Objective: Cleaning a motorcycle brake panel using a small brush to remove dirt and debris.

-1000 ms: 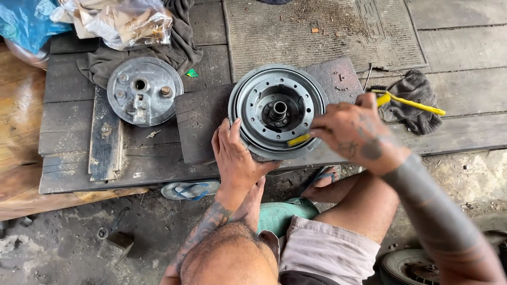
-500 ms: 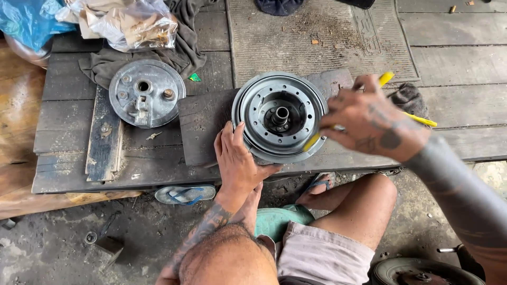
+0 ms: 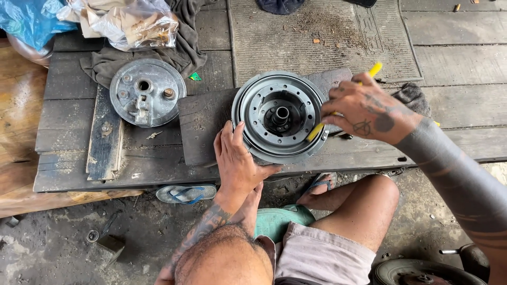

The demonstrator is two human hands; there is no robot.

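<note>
Round grey metal wheel hub [image 3: 280, 117] sits on a dark board near the front edge of your weathered plank worktop [image 3: 68, 132]. Your left hand [image 3: 237, 158] lies flat on its near-left rim, fingers released. Your right hand [image 3: 367, 108] grips a yellow-handled tool [image 3: 317, 129], tip at the hub's right rim. Grey brake plate [image 3: 148, 92] well left; open boards between. Clear plastic bag [image 3: 132, 21] and blue bag [image 3: 29, 18] at far-left corner.

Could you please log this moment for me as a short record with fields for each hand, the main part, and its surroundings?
Left hand: flat on the near rim of the wheel hub, steadying it.
Right hand: grips a yellow-handled tool whose tip meets the hub's right edge.
Support: dark wooden board.
Nearby: round brake plate to the left, grey rag to the right.
</note>
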